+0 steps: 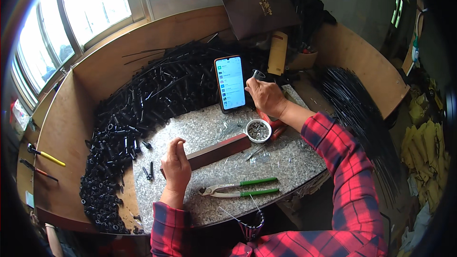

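Note:
My right hand (pixel 267 97) is closed beside the phone (pixel 231 83), which stands upright with its screen lit. A small clear or shiny piece (pixel 258 73) shows at its fingertips, too small to name. Below that hand are a white bowl (pixel 259 141) of small metal bits and something red-handled (pixel 278 130), partly hidden. My left hand (pixel 176 166) rests at the left end of a long reddish-brown bar (pixel 219 151), fingers raised and pressed together; what they hold, if anything, is hidden. Pincers with green handles (pixel 259 181) lie nearer me on the speckled slab (pixel 162 142).
Black tubular parts (pixel 157 90) are heaped behind and left of the slab, inside a curved wooden rim (pixel 157 33). Long black rods (pixel 354 109) lie at the right. A yellow box (pixel 277 53) and a dark brown bag (pixel 259 9) stand at the back. Screwdrivers (pixel 50 158) hang at left.

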Action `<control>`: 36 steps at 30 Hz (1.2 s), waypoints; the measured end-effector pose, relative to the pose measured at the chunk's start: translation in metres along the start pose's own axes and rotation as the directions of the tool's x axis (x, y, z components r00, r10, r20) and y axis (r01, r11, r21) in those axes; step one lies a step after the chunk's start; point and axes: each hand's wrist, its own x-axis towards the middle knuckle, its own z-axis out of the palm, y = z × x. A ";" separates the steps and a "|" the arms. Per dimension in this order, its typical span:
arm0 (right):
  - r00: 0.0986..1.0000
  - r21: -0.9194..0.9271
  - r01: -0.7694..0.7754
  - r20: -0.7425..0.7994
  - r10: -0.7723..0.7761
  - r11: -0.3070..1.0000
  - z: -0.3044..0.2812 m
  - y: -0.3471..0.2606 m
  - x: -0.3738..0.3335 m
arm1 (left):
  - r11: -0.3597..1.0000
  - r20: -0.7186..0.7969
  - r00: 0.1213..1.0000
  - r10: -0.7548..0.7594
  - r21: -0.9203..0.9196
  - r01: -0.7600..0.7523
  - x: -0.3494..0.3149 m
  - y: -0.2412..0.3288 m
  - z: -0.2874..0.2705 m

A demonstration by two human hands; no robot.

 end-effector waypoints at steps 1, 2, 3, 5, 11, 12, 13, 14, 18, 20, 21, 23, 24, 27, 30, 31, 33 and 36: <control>1.000 0.001 -0.001 0.000 0.001 1.000 0.001 0.000 0.000 | 1.000 -0.008 1.000 0.011 -0.001 -0.011 0.000 -0.002 0.000; 0.998 0.043 -0.053 -0.039 0.054 0.998 0.002 0.001 0.001 | 1.000 -0.016 1.000 0.022 -0.001 -0.022 -0.001 -0.004 0.000; 0.991 0.084 -0.104 -0.074 0.110 0.991 0.001 0.002 0.002 | 1.000 -0.014 1.000 0.021 -0.001 -0.021 -0.001 -0.003 0.000; 0.979 0.143 -0.174 -0.077 0.186 0.974 0.001 0.001 0.003 | 1.000 0.012 1.000 -0.028 0.006 0.028 0.000 0.001 -0.002; 0.896 0.279 -0.299 -0.247 0.369 0.912 0.013 0.005 0.005 | 1.000 0.000 1.000 -0.015 0.006 0.015 0.000 -0.002 -0.001; 0.896 0.280 -0.300 -0.247 0.370 0.912 0.015 0.007 0.005 | 1.000 0.001 1.000 -0.015 0.006 0.015 0.000 -0.003 0.000; 0.900 0.244 -0.268 -0.282 0.332 0.932 0.019 0.009 0.004 | 1.000 0.006 1.000 -0.009 0.012 0.009 0.000 -0.004 0.000; 0.903 0.206 -0.236 -0.315 0.293 0.950 0.022 0.011 0.003 | 1.000 0.011 1.000 -0.004 0.019 0.003 0.000 -0.005 0.000; 0.913 0.088 -0.242 -0.315 0.257 0.966 0.026 0.013 0.000 | 1.000 0.001 1.000 0.022 0.020 -0.022 0.000 -0.004 0.000; 0.907 0.094 -0.265 -0.313 0.281 0.960 0.033 0.017 -0.001 | 1.000 0.018 1.000 -0.010 0.003 0.010 -0.001 -0.004 0.000; 0.907 0.094 -0.266 -0.313 0.283 0.959 0.036 0.018 0.000 | 1.000 0.019 1.000 -0.010 0.003 0.010 -0.001 -0.004 0.000; 0.887 0.161 -0.344 -0.269 0.376 0.925 0.043 0.019 0.000 | 0.999 0.021 1.000 -0.015 0.038 0.014 -0.002 -0.005 0.000; 0.887 0.162 -0.344 -0.268 0.377 0.925 0.046 0.018 0.003 | 0.999 0.022 1.000 -0.017 0.039 0.016 -0.002 -0.005 0.000; 0.877 0.187 -0.366 -0.257 0.405 0.911 0.049 0.014 0.008 | 0.999 -0.011 1.000 0.023 0.032 -0.023 -0.001 -0.007 0.001; 0.898 0.108 -0.377 -0.201 0.392 0.920 0.049 0.009 0.013 | 0.998 -0.013 0.999 0.035 0.043 -0.034 0.000 -0.005 -0.001; 0.894 0.108 -0.373 -0.224 0.388 0.922 0.050 0.010 0.013 | 0.999 0.025 1.000 -0.014 0.046 0.013 0.000 -0.004 -0.002; 0.891 0.107 -0.368 -0.245 0.383 0.924 0.052 0.012 0.013 | 0.997 0.062 0.996 -0.065 0.049 0.062 0.000 -0.001 -0.003; 0.888 0.114 -0.372 -0.244 0.389 0.921 0.054 0.013 0.014 | 0.997 0.054 0.998 -0.044 0.058 0.041 0.000 0.000 -0.004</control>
